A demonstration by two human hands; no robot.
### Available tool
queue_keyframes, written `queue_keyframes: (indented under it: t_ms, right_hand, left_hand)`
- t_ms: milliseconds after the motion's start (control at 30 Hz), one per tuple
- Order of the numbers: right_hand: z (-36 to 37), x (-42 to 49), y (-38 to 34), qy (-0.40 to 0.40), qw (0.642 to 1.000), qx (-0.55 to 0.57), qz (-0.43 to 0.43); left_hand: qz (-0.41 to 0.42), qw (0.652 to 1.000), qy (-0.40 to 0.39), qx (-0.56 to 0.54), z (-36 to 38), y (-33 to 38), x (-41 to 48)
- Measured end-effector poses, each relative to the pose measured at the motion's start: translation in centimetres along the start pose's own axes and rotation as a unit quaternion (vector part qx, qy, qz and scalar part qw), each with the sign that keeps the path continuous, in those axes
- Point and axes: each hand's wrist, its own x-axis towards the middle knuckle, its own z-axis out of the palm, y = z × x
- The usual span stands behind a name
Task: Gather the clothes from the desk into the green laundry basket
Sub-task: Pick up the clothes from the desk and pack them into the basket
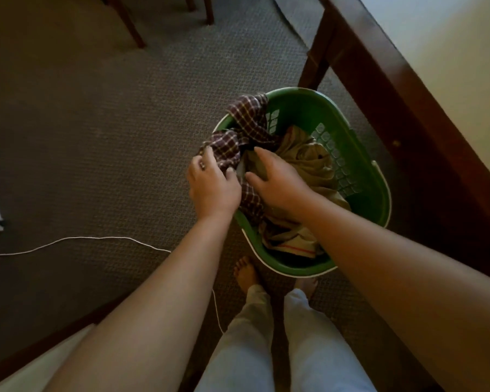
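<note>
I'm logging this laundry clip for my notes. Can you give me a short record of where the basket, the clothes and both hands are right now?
basket: green, on the carpet beside the desk leg
checked cloth: partly inside the basket, draped over its left rim
tan clothes: inside the basket
left hand: grips the checked cloth at the rim
right hand: fingers spread, resting on the tan clothes
cord: white, lying on the carpet to the left
</note>
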Motion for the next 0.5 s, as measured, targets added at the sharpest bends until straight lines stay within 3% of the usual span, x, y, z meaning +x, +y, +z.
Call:
queue_keyframes:
  t_ms: [233, 333, 500]
  right_hand:
    - [0.9, 5.4, -1.2, -0.05, 0.998, -0.031, -0.013]
    - [1.8, 6.4, -1.0, -0.059, 0.998, -0.005, 0.002]
    - [1.4, 7.6, -0.4, -0.054, 0.998, 0.015, 0.011]
  left_hand:
    - [-0.202, 0.964, -0.147, -0.095, 1.1, -2.1, 5.5]
    - [-0.253, 0.93, -0.144, -0.222, 2.0, -2.8, 6.3]
    - [-0.226, 0.954, -0.06, -0.189, 3.0, -3.3, 6.1]
